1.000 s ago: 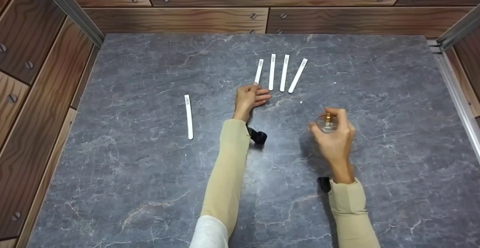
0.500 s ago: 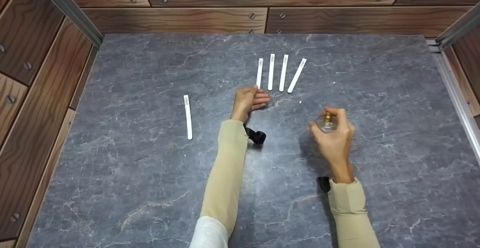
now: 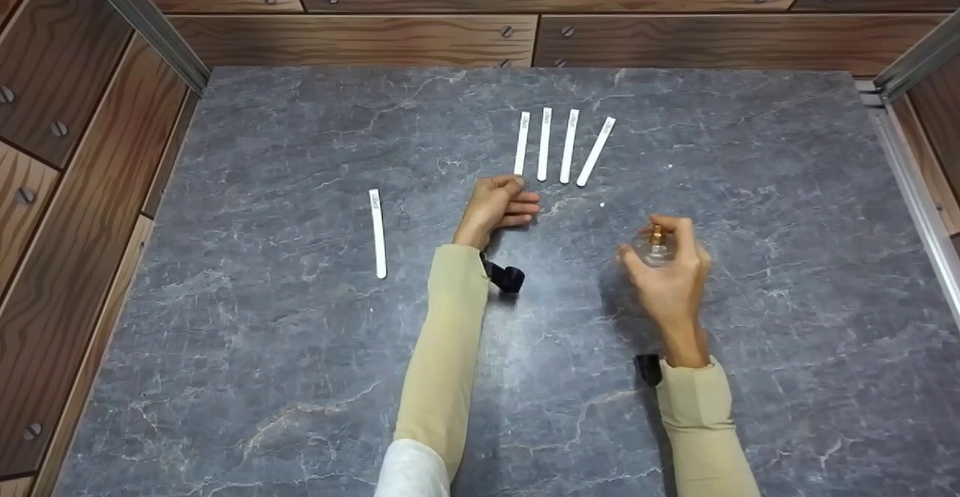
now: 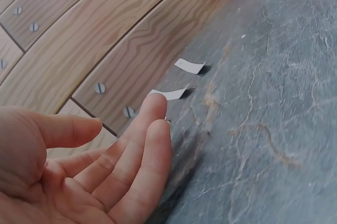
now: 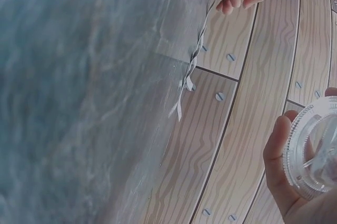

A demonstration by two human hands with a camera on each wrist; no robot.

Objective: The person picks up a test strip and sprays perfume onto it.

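My left hand (image 3: 497,206) is at the near end of the leftmost white paper strip (image 3: 523,144) in a row, its thumb and index fingertips overlapping that end. In the left wrist view, its fingers extend forward and the thumb stands apart from them. Several more strips (image 3: 568,146) lie to the right, each with small print at its far end. My right hand (image 3: 669,279) grips a clear glass perfume bottle (image 3: 658,251) with a gold neck, fingers and thumb around its sides. The bottle's round ridged base (image 5: 300,155) shows in the right wrist view.
A separate white strip (image 3: 378,234) lies to the left of my left forearm. Wood-patterned panels (image 3: 352,40) and metal rails (image 3: 916,182) border the grey marbled table (image 3: 285,347). A small white speck (image 3: 601,205) lies between the hands.
The leftmost strip of the row has shifted slightly, now closer and more parallel to its neighbour. My left hand and forearm have drawn a little toward me and left. The right hand holds still.
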